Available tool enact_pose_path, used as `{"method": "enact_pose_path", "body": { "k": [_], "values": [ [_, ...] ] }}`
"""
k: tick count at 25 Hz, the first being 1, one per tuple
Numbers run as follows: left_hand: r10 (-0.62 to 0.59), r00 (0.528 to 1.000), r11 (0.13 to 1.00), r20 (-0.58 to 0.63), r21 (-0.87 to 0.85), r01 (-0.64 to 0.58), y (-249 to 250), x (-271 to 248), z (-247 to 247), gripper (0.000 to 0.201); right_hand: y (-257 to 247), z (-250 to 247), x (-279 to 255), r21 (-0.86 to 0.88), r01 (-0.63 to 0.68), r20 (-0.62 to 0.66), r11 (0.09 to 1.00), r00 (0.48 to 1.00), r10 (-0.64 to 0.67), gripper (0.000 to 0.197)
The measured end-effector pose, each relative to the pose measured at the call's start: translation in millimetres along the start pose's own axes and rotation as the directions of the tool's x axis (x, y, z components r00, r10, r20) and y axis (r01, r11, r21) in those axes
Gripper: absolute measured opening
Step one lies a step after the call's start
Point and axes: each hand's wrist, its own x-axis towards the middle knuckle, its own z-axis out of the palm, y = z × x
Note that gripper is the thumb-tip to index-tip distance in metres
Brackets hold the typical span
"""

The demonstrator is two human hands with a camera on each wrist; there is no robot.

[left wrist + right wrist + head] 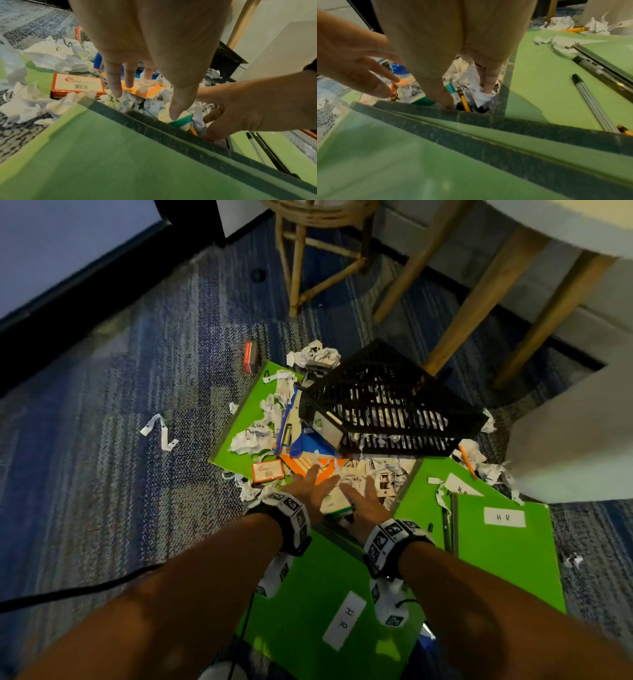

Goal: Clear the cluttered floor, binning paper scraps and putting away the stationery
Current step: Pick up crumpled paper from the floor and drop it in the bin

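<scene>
Torn and crumpled paper scraps point(373, 474) fill the gap between three green folders point(315, 594). My left hand point(317, 479) hovers over them with straight, spread fingers and holds nothing; its fingertips point(116, 93) hang above an orange booklet point(145, 89). Beside it my right hand point(361, 491) reaches down into the scraps. Its fingers point(486, 86) poke into white paper and its thumb touches a folder edge, with no grip showing. A yellow pencil point(464, 102) and a teal-and-white box point(423, 99) lie under that hand. A black mesh bin point(383, 402) lies tipped on its side behind the pile.
An orange box point(77, 85) lies left of the hands, a red one point(250, 356) farther back. Pens point(594, 105) and a pencil point(575, 29) lie on or by the right folder point(507, 542). Stool legs point(294, 268), table legs point(479, 302), a white block point(575, 440) and a cable point(68, 590) surround the pile.
</scene>
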Motion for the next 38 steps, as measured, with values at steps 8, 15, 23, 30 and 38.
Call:
{"method": "enact_pose_path", "body": {
  "k": [8,15,23,30,38],
  "values": [
    [0.067,0.998,0.992,-0.018,0.106,-0.065,1.3,-5.7,16.1,0.072,1.8,0.7,-1.9,0.126,-0.137,-0.04,0.983,0.989,0.143,0.06],
    [0.046,0.997,0.998,0.059,-0.047,-0.043,1.2,-8.6,-0.2,0.03,-2.2,-1.1,-14.3,0.06,-0.197,-0.193,0.978,0.96,0.205,0.044],
    [-0.195,0.932,0.981,-0.305,-0.051,0.188,-12.9,-17.5,4.5,0.038,-4.3,5.3,-3.4,-0.091,-0.113,-0.286,0.989,0.955,0.082,0.112],
    [-0.446,0.895,0.887,-0.001,-0.139,0.441,-66.3,-25.8,34.0,0.042,-3.9,1.5,-3.3,-0.01,-0.148,-0.122,0.989,0.982,0.146,0.048],
    [-0.374,0.918,0.922,-0.131,-0.16,0.353,-54.9,-34.2,3.1,0.046,-4.1,-26.8,-31.6,0.213,-0.055,-0.503,0.976,0.85,0.157,0.034]
  ]
}}
